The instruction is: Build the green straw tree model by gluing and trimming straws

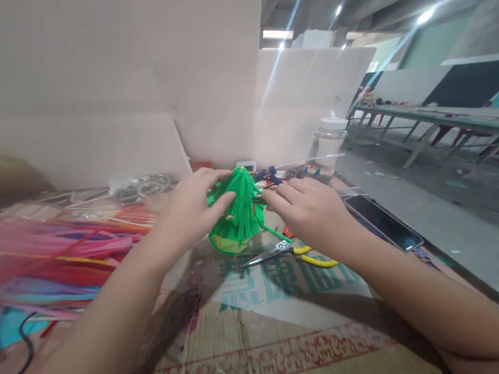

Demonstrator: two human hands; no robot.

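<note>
A cone of green pipe cleaners [245, 208] stands upright near the middle of the table, with a round green wire rim at its base. My left hand [200, 201] grips its left side, thumb in front and fingers behind. On the cone's right side, my right hand [307, 204] is closed in a pinch. A small dark tip shows at those fingers, too hidden to name. One loose green strand [275, 232] slants down from the cone beneath my right hand. Scissors [285, 247] with yellow handles lie just below, blades pointing left.
Bundles of pink, red and blue pipe cleaners [73, 253] spread across the left. A phone [384, 220] lies at the right edge, with a clear bottle [331, 139] behind it. White boards [212, 84] stand at the back. Beyond the table is a long table [448, 121].
</note>
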